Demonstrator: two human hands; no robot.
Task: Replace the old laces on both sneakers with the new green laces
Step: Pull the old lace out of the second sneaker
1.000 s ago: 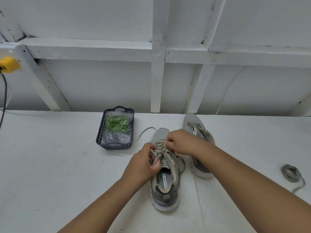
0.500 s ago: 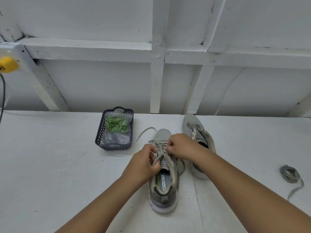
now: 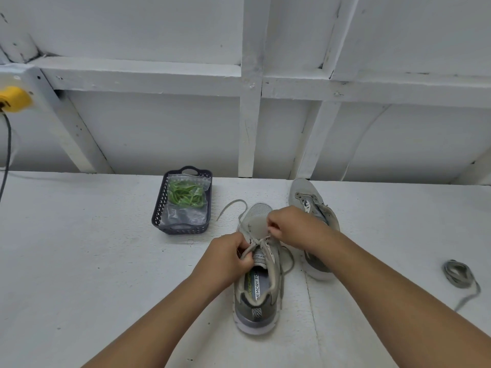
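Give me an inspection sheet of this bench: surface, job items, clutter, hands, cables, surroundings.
Surface: white rough-textured bench top, a seam running under the right forearm.
Job's things: grey mesh sneaker nearest the person, its old grey lace partly pulled out; second grey sneaker behind it with no lace visible; green laces in a clear plastic bag, unopened as far as can be seen, inside a dark perforated plastic basket.
Clutter: a loose bundled grey lace lying at the right.
Grippers: left hand pinches the lace at the tongue; right hand pinches it further up.
Cables: dark cable hanging from a yellow plug at far left.
Surroundings: white-painted timber-framed wall.
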